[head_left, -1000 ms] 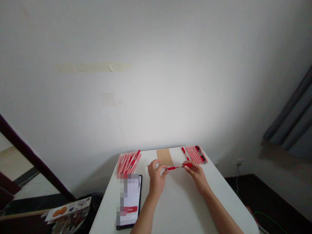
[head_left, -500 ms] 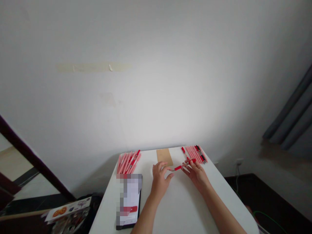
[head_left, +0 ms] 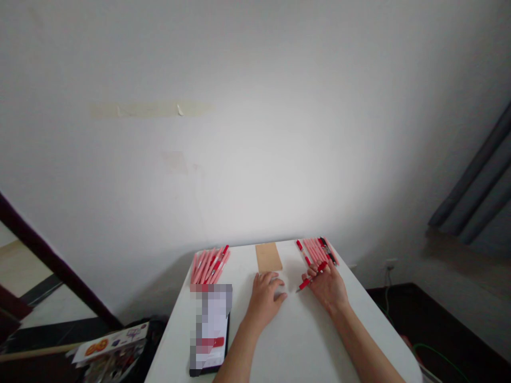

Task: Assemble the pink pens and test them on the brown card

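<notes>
A red pen (head_left: pixel 306 284) lies across the fingers of my right hand (head_left: pixel 330 287), its tip pointing down and left. The palm of that hand is turned up, and the fingers are curled around the pen. My left hand (head_left: pixel 264 298) holds nothing; its fingers are apart and bent over the white table (head_left: pixel 295 335). Just beyond those fingertips lies a brown card or notebook (head_left: pixel 269 256). Behind my right hand is a row of pink pens (head_left: pixel 313 250) with a black pen (head_left: pixel 329 255) and a red one (head_left: pixel 302 251) at its edges.
On the left of the table lies a pile of pink and red pens (head_left: pixel 209 266). A phone (head_left: pixel 215 319), partly blurred out, sits in front of it. The wall (head_left: pixel 255 133) rises directly behind the table. A box (head_left: pixel 112 340) stands low at the left.
The pen has left my left fingers and is now only in my right hand, which has turned palm up. The pen's tip has swung downward. My left hand has opened.
</notes>
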Motion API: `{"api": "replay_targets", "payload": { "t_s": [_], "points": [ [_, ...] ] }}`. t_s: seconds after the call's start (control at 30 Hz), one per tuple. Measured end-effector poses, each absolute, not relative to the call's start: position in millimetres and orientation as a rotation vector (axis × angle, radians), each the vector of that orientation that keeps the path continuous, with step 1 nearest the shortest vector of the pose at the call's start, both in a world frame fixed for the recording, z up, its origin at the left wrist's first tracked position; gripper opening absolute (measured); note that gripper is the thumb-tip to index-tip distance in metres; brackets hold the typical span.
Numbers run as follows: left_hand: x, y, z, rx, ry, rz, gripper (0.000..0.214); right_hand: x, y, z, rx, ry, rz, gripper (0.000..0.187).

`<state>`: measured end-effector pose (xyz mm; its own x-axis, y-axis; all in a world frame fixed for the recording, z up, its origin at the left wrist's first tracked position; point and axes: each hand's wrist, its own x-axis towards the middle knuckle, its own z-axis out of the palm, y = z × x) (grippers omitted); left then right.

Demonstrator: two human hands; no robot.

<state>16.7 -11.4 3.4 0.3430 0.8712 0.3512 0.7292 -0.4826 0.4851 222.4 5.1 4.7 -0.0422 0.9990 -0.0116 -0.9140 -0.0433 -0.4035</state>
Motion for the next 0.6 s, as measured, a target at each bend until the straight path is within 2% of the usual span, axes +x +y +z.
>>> {"api": "replay_targets", "payload": {
  "t_s": [0.33,0.6],
  "points": [
    [16.2,-11.1,3.6,2.378,1.444,0.827,0.022,225.3,3.5,5.8,-0.297,-0.327,1.566,0.023],
    [15.9,-10.9,2.7,2.369,1.452,0.817,0.022,222.0,-2.0,14.5,-0.295,-0.288,1.591,0.031]
  ]
}}
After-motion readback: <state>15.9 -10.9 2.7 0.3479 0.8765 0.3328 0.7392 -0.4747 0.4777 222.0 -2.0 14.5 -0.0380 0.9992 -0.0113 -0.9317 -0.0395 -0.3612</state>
